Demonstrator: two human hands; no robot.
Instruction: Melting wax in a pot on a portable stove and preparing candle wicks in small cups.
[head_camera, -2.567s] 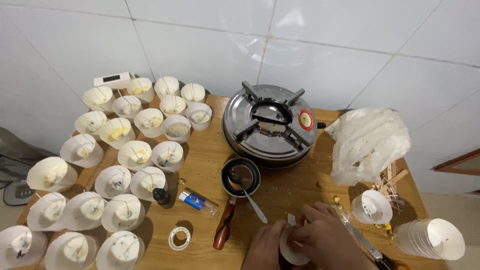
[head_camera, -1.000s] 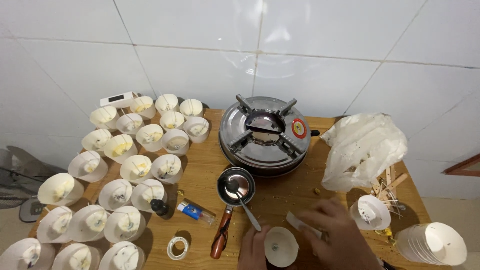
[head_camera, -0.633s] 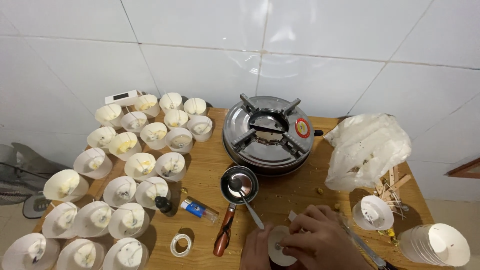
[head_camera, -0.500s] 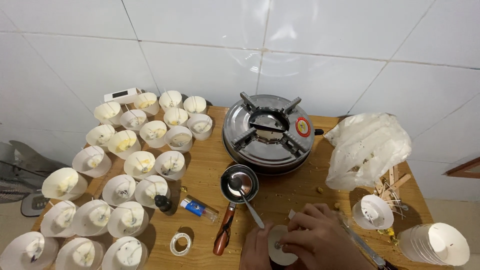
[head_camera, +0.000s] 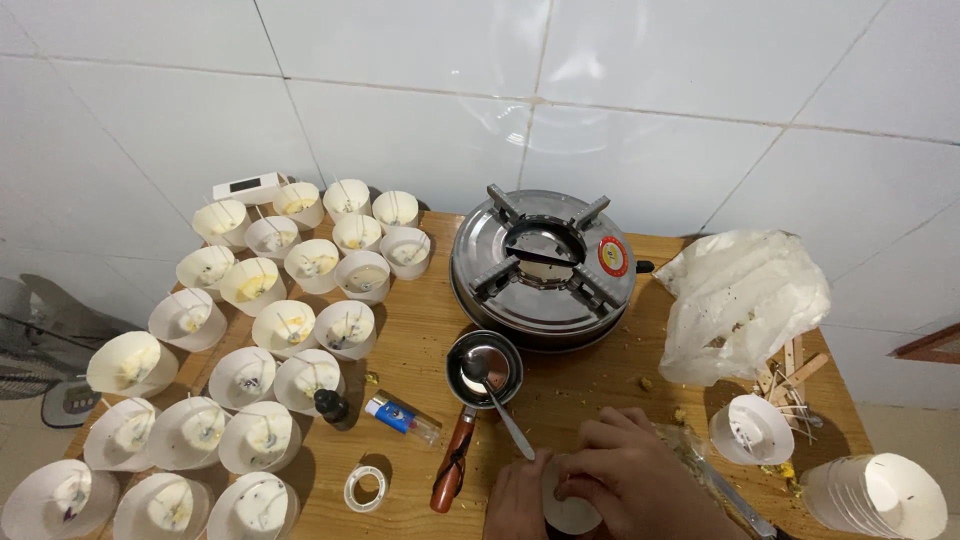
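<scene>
A small white paper cup (head_camera: 572, 512) is grasped by both the left hand (head_camera: 518, 500) and the right hand (head_camera: 635, 480) at the near edge of the wooden surface (head_camera: 420, 330). Many filled white paper cups (head_camera: 290, 325) are already set out on the left; a stack of empty cups (head_camera: 880, 495) is left.

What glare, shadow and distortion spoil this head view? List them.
Head view: glare patches on the wall tiles and bright highlights on the stove; cups cast soft shadows to the lower right; wide-angle lens bends the tile seams; both hands, left and right, are cut off by the bottom edge, covering most of one cup.
</scene>
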